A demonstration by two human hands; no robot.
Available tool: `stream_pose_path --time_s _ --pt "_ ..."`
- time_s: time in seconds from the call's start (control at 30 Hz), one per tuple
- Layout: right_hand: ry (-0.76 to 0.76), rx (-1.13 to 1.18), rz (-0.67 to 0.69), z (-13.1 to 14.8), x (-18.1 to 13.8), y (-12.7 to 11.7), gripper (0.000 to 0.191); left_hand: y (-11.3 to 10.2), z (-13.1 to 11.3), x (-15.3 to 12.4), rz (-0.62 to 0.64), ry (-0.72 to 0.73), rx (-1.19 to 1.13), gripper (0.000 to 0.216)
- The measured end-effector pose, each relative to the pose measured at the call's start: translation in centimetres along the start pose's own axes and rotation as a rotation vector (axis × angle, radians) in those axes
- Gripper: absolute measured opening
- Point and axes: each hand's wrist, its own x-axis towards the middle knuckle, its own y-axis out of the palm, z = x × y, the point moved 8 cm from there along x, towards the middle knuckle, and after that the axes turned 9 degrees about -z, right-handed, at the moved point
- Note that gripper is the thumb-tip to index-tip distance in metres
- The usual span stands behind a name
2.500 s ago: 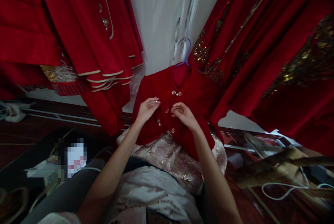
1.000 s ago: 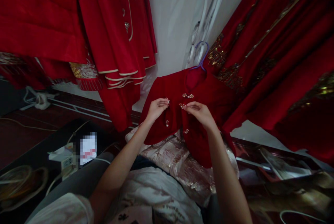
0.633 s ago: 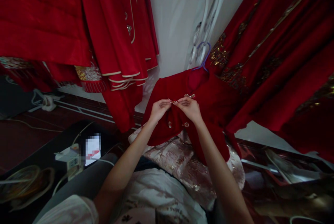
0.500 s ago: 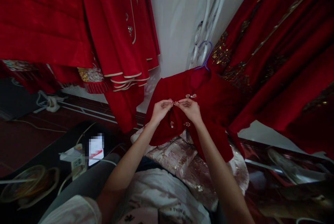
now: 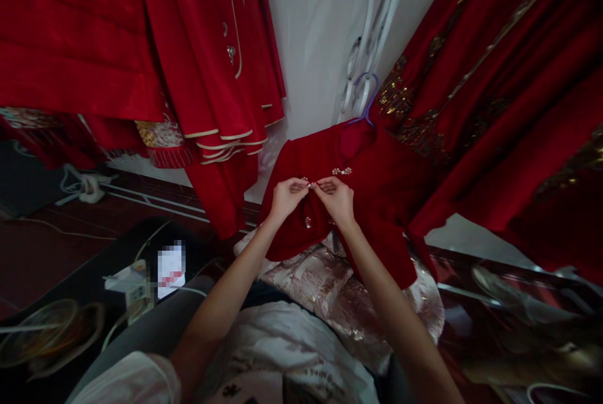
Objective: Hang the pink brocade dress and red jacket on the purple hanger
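A red jacket (image 5: 377, 209) hangs in front of me on a purple hanger (image 5: 366, 109), its lower part resting over a pale pink shiny brocade cloth (image 5: 325, 269) by my lap. At the jacket's front, my left hand (image 5: 288, 195) pinches one side of a jewelled clasp (image 5: 311, 185). My right hand (image 5: 338, 200) pinches the other side, the fingertips of both hands almost touching. Just above sits a joined jewelled clasp (image 5: 342, 171). Below is a loose clasp half (image 5: 308, 222); its partner is mostly hidden by my right wrist.
Red garments (image 5: 207, 77) with gold trim hang at left, more embroidered red garments (image 5: 509, 109) at right. A dark bench (image 5: 85, 272) at lower left bears a lit phone (image 5: 170, 266), a power strip (image 5: 137, 297) and a clear plastic bowl (image 5: 42, 328).
The whole view has shifted slightly. My right hand has tilted a little and now covers most of the lower right clasp half. Both hands keep their pinch at the same clasp.
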Motion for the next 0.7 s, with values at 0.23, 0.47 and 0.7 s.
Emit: stream_pose_path --time_s 0.23,0.47,0.7 --pt "0.118 0.006 0.24 -2.7 -1.6 -4.8 0.024 -1.4 0.2 -3.6 0.099 0.001 0.161 0.025" --pt "0.255 -0.068 0.528 -3.1 -4.5 -6.9 0.025 -0.5 -0.1 -10.3 0.482 -0.088 0.163 0.023" --pt "0.004 -0.461 0.392 -2.7 -4.9 -4.3 0.018 0.1 -1.0 -9.5 0.305 0.008 0.343 0.016"
